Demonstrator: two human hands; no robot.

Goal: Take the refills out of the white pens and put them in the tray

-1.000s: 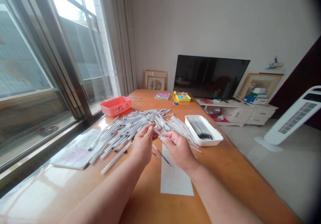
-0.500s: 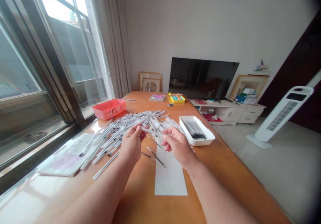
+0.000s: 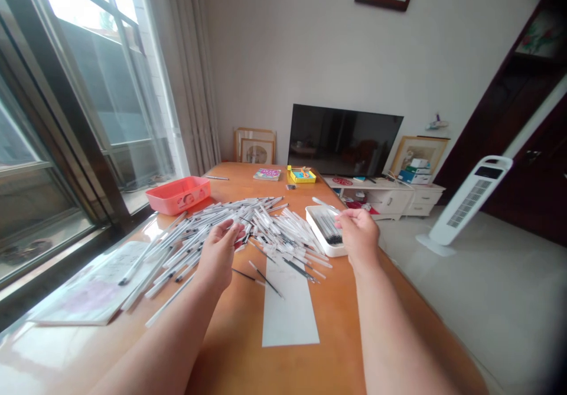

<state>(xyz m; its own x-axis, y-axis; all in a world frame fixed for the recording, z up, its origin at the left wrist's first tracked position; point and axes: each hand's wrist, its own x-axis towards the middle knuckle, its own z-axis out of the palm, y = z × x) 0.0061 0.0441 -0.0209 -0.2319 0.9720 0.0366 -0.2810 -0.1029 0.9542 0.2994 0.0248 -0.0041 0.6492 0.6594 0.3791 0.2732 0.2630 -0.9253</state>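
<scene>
My right hand (image 3: 359,232) is at the white box (image 3: 339,251), its fingers pinched on a clear-barrelled pen (image 3: 323,204) that slants up and left over the box. Inside that box lie several clear pens with dark ends, partly hidden by the hand. My left hand (image 3: 218,252) hovers by the near edge of a large pile of white and clear pens (image 3: 212,221), fingers curled but apart, and I see nothing clearly held in it. Between the hands, thin black refills (image 3: 266,279) lie on the table and on a white paper strip (image 3: 290,318).
A pink basket (image 3: 177,197) stands left behind the pile. A booklet (image 3: 88,294) lies at the left under some pens. Farther back on the wooden table (image 3: 239,191) are a purple book (image 3: 267,174) and a yellow box (image 3: 302,176). A tower fan (image 3: 469,200) stands right.
My hands have moved apart. The right one has gone right to the white box with the pen, uncovering more refills by the paper. The view has turned slightly right.
</scene>
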